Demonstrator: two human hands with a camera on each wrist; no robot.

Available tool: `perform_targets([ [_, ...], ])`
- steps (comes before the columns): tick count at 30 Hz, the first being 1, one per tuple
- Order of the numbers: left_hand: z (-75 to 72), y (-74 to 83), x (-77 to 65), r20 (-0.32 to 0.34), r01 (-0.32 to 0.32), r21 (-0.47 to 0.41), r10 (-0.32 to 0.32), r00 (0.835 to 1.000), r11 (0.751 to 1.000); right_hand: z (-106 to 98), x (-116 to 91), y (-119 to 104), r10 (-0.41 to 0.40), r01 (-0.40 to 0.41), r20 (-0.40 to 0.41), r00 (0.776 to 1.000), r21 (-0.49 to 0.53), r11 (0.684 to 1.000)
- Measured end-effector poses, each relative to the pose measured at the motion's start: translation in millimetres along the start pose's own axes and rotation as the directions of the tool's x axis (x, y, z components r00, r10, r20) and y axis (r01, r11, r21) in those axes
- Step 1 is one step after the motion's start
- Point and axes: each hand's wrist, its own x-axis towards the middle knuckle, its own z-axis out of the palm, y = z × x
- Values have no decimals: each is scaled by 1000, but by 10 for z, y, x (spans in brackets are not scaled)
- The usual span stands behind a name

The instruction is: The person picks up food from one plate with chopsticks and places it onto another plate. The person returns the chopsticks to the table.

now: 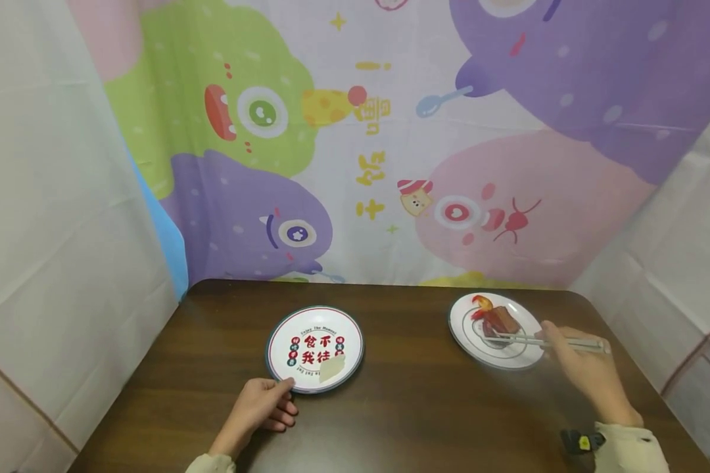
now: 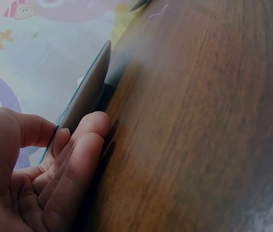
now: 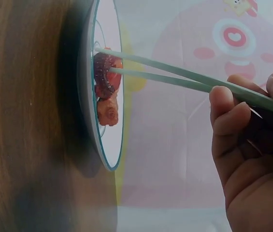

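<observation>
My left hand (image 1: 263, 408) pinches the near rim of a white plate (image 1: 316, 316) with red printed characters, thumb on top and fingers below. A pale, flat piece (image 1: 331, 369) lies on that plate. My right hand (image 1: 588, 374) holds pale green chopsticks (image 3: 175, 70) over a second white plate (image 1: 461, 328). Their tips are slightly apart at a dark piece (image 3: 103, 72) with light dots, like an octopus tentacle; whether they grip it I cannot tell. A brown meat-like block (image 1: 501, 320) and a red-and-yellow piece (image 1: 482, 304) lie beside it.
Both plates stand on a dark brown wooden table (image 1: 402, 394). A cloth with cartoon figures (image 1: 367, 249) hangs behind its far edge. Pale sheets (image 1: 65, 230) hang at the left and right. A dark band (image 1: 582, 441) is at the right wrist.
</observation>
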Motion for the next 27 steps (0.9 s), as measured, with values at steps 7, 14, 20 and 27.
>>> perform_targets([
  [7,-1,6,3,4,-1,-1,1,1000,1000,-54,-27,-26,63,-64,30,998,46,997],
  [14,0,12,2,3,-1,0,1,1000,1000,-109,-12,-18,4,-9,37,999,141,990],
  [20,4,15,-1,3,-1,-1,1,1000,1000,-129,-13,-19,-44,34,42,998,218,975],
  [27,0,7,-10,-1,-2,1,2,1000,1000,-134,-12,-54,-87,76,41,995,225,971],
])
